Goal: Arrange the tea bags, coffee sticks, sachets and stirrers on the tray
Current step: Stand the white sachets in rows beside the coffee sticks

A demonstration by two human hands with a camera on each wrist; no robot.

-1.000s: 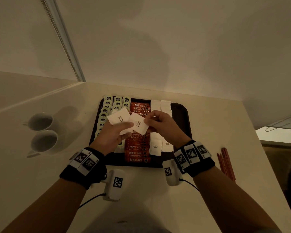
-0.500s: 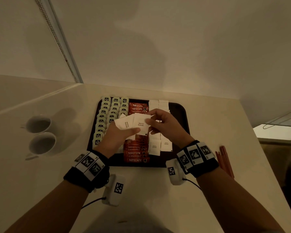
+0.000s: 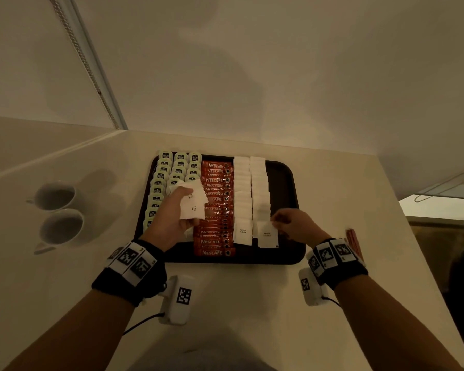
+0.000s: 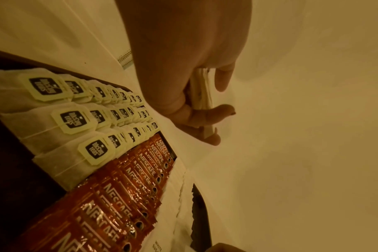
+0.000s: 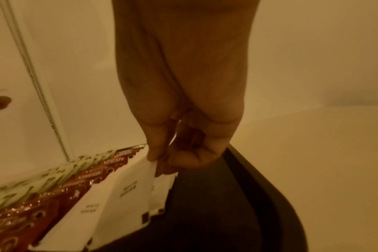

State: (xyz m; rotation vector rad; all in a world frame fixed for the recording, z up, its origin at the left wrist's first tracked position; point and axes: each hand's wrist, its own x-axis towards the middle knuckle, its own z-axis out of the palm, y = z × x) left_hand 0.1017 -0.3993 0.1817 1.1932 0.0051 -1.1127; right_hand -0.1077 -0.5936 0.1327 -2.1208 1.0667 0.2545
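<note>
A dark tray (image 3: 284, 180) holds rows of tea bags (image 3: 180, 167), red coffee sticks (image 3: 216, 199) and two columns of white sugar sachets (image 3: 243, 188). My left hand (image 3: 172, 218) hovers over the tea bags and grips a small stack of sachets (image 3: 192, 203); the stack shows edge-on (image 4: 202, 90) in the left wrist view. My right hand (image 3: 295, 227) pinches the top corner of one sachet (image 3: 267, 234) at the near end of the right column, low over the tray; the right wrist view shows this sachet (image 5: 129, 191). Red stirrers (image 3: 352, 236) lie on the table right of the tray.
Two white cups (image 3: 56, 210) stand on the table left of the tray. The wall rises right behind the tray, and the table edge (image 3: 423, 263) runs along the right. The tray's right strip (image 5: 205, 204) is bare.
My right hand has taken one sachet from the stack in my left hand and carried it down and right to the near end of the right sachet column. My left hand stayed over the tray.
</note>
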